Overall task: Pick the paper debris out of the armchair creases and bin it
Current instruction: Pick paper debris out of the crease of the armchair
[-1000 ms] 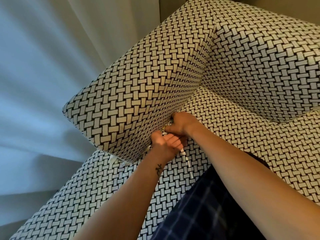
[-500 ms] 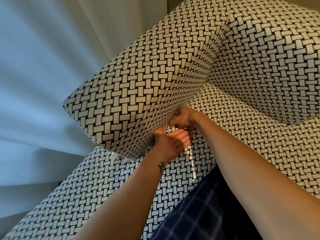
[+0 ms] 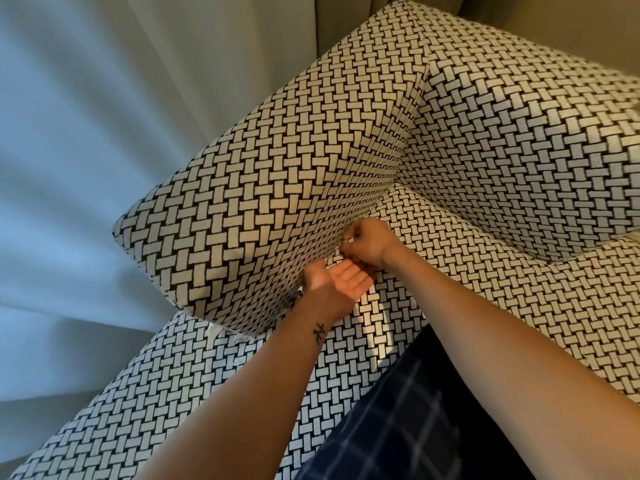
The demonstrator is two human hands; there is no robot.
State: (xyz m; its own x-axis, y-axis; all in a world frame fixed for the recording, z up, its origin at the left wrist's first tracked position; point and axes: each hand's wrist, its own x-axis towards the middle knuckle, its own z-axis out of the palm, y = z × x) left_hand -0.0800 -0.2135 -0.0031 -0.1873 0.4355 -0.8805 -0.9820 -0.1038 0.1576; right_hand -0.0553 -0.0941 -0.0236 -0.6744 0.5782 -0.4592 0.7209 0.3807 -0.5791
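Your armchair (image 3: 485, 306) wears a black-and-white basket-weave fabric, with the armrest (image 3: 277, 188) on the left, the seat (image 3: 173, 393) below it and the backrest (image 3: 519, 133) far right. The crease (image 3: 379, 207) runs where the armrest meets the seat. There's a small white paper scrap (image 3: 347, 239) at that crease, pinched at your right hand's (image 3: 370, 244) fingertips. More white scraps (image 3: 213, 329) poke out under the armrest's near end.

A pale curtain (image 3: 104, 140) fills the left side of the frame, hanging in broad soft folds that look bluish-grey in the light. At the top centre a narrower beige drape (image 3: 349, 19) hangs straight down. In the lower right lies dark navy cloth (image 3: 398, 427) with a thin pale check, partly in shadow.
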